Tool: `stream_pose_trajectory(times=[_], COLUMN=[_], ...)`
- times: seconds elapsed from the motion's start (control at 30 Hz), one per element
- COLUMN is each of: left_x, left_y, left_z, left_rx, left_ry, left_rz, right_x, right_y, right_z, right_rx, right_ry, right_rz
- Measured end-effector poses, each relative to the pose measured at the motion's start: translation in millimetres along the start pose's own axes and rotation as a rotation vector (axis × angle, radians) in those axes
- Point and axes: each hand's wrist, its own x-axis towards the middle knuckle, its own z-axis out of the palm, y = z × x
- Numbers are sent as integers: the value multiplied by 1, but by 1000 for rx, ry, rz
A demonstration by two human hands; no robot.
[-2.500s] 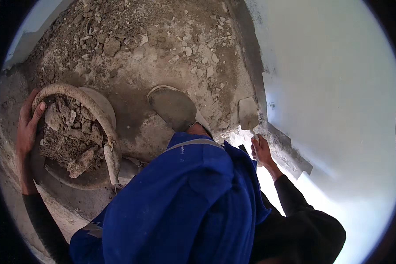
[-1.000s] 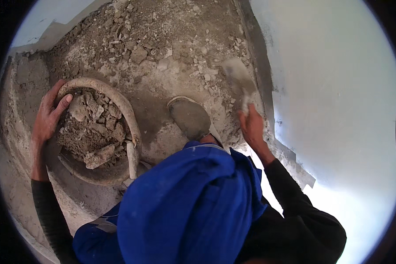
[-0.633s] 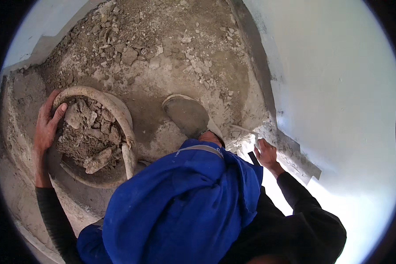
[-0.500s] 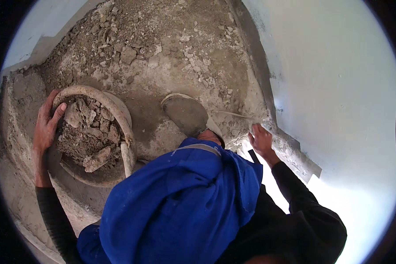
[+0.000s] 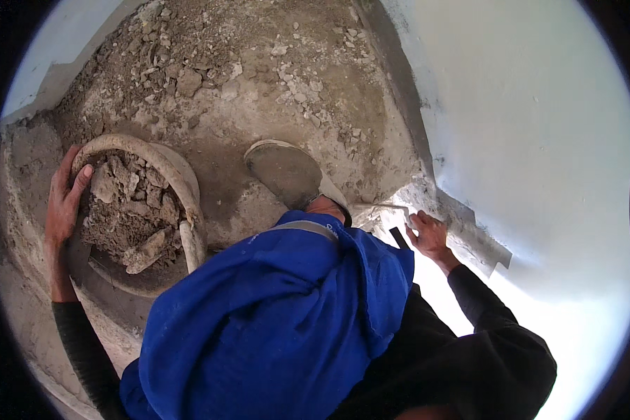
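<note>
My left hand (image 5: 64,198) grips the far left rim of a round dusty bucket (image 5: 169,171) filled with broken plaster and rubble (image 5: 122,217). My right hand (image 5: 429,235) holds a flat scraper (image 5: 388,210) by its dark handle, the blade lying at the foot of the white wall (image 5: 532,126) where plaster is chipped away. My blue-trousered leg (image 5: 273,322) and dusty shoe (image 5: 287,171) fill the middle, between the bucket and the wall.
The concrete floor (image 5: 259,63) is strewn with rubble and dust beyond the shoe. A strip of bare grey wall base (image 5: 469,231) runs along the foot of the white wall. Another pale wall edge (image 5: 63,49) shows at the upper left.
My right hand dropped from higher on the wall base down to its foot and now works the scraper there. My left hand stays on the bucket rim.
</note>
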Motion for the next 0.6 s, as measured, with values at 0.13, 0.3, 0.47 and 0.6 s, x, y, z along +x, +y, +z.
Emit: stream_pose_trajectory(times=[0.13, 0.3, 0.47, 0.6], left_x=[-2, -10, -5, -10], left_y=[-1, 6, 14, 28], left_z=[-2, -1, 0, -3], left_rx=[30, 14, -16, 27], left_ry=[-1, 14, -8, 5], left_rz=[33, 26, 70, 67], right_x=[46, 44, 30, 48], right_y=[-28, -39, -44, -83], right_z=[0, -8, 34, 35], right_rx=[2, 365, 795, 1158], right_ry=[186, 170, 36, 101], right_rz=[289, 387, 657, 846])
